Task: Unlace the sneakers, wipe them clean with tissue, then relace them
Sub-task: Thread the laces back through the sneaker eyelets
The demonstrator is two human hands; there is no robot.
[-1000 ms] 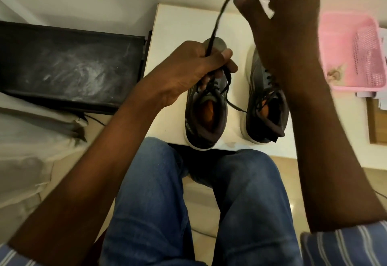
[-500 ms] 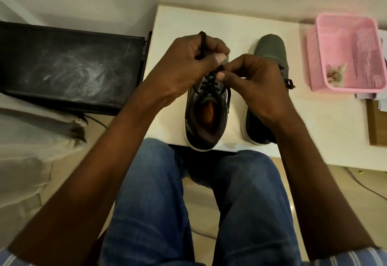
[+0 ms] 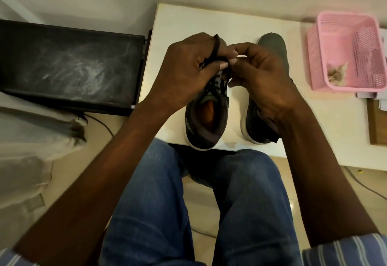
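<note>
- White table (image 3: 188, 18) against pale wall; pink basket (image 3: 343, 24) near right edge.
- Left sneaker (image 3: 206, 119) at near edge, right sneaker (image 3: 272, 43) just beside.
- Left hand (image 3: 188, 70) pinching black lace (image 3: 215, 45); right hand (image 3: 263, 72) fingertips pressed together at the eyelets, contents hidden.
- Probably relacing: feed tip squarely, pull snug, keep tension even.

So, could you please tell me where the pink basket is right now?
The basket sits at the head view's upper right, on the white table, right of both sneakers.
</note>
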